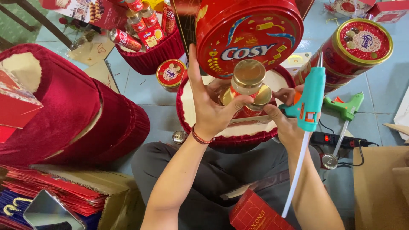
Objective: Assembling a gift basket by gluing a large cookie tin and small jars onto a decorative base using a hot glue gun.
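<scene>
My left hand [208,104] grips a small glass jar with a gold lid [249,73], held over a round tray edged in red velvet [238,138]. A second gold-lidded jar [263,96] sits right behind it. My right hand [286,121] holds a teal hot glue gun [310,100] with its nozzle pointing up and a white glue stick [296,176] trailing down; its fingers also touch the jars. A large round red biscuit tin [249,32] stands tilted at the tray's far side.
A second red round tin [353,51] lies at the right. A green glue gun [344,108] and a power strip [336,140] lie on the floor. Red velvet drums [76,115] sit left, a velvet basket of cans and bottles [145,38] behind, cardboard boxes in front.
</scene>
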